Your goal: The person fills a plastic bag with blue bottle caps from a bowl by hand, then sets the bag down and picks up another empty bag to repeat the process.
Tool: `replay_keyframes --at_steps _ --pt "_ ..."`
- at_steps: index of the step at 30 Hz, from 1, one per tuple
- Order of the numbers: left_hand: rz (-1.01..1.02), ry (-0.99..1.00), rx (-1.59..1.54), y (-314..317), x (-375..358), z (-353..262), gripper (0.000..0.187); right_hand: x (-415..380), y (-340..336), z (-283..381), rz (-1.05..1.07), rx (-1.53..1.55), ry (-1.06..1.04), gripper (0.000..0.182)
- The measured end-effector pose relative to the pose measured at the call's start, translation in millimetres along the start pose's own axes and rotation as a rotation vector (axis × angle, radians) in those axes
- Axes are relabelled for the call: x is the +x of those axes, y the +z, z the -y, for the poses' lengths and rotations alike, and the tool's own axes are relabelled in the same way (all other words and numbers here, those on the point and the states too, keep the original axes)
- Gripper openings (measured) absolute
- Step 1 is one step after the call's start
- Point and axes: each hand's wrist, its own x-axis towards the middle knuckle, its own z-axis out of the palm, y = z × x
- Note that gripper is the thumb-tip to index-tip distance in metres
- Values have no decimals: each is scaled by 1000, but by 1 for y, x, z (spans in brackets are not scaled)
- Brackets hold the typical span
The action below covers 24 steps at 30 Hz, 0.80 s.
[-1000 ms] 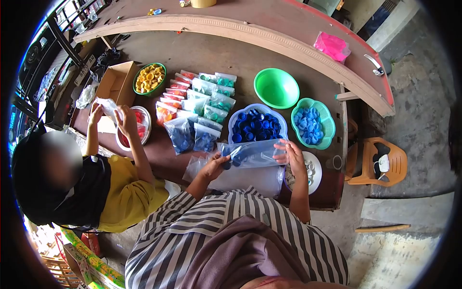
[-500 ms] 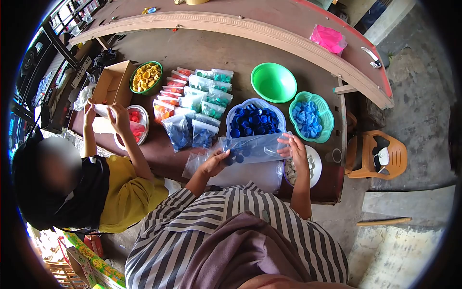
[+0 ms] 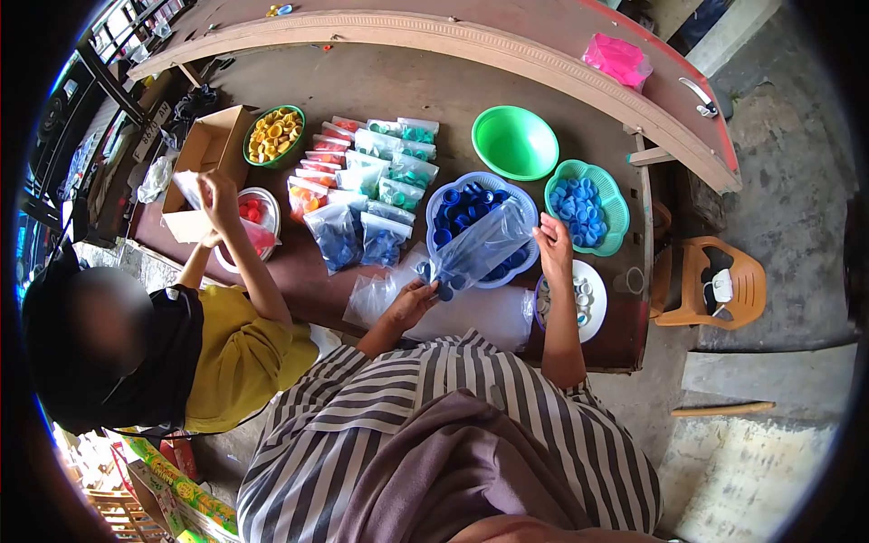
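My left hand [image 3: 412,304] is closed around the lower end of a clear plastic bag [image 3: 484,242] with several dark blue caps in it. The bag slants up to the right. At its upper end, my right hand [image 3: 554,244] pinches the edge between thumb and fingers. Behind the bag stands a lavender basket [image 3: 432,204] of dark blue caps [image 3: 466,210], partly hidden by it. Flat clear plastic bags [image 3: 493,317] lie on the table below my hands. Beside my right wrist is a white plate [image 3: 593,319] with whitish caps [image 3: 582,294].
Filled bags of blue caps [image 3: 333,237], green caps [image 3: 412,172] and orange caps [image 3: 308,199] lie in rows. A green bowl [image 3: 514,143] and a teal basket [image 3: 619,213] of light blue caps stand right. At left, a co-worker [image 3: 235,362] handles a whitish item near a cardboard box [image 3: 210,149].
The bag has swung from nearly level to a slant, its right end now higher over the basket. My right hand has risen and its spread fingers have drawn together.
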Motion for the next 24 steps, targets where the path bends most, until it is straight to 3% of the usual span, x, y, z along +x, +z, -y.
replay_keyframes --at_steps 2,4,8,10,13,15,16,17,21,24 --pt "-39 -5 -6 -4 0 9 18 -12 4 -10 53 -23 54 34" --pt "-140 -13 25 15 -7 6 16 -27 14 -35 100 35 -25 24" --pt "-111 -79 39 23 -13 4 14 -68 18 -37 253 -189 59 12" --pt "-24 -58 43 19 -12 6 15 -83 23 -44 340 -39 194 17" --pt "-108 -110 105 19 -9 12 12 -100 30 -52 506 46 358 23" --pt "-159 -149 165 15 -7 16 11 -110 39 -55 547 23 364 26" --pt "-57 -148 109 11 -6 18 11 -115 44 -56 593 -4 365 28" --pt "44 -145 53 7 -5 20 11 -120 51 -63 556 27 331 30" --pt "61 -208 84 16 -4 17 16 -121 59 -74 472 105 277 28" --pt "56 -301 23 25 -7 10 21 -117 54 -69 515 -67 177 25"
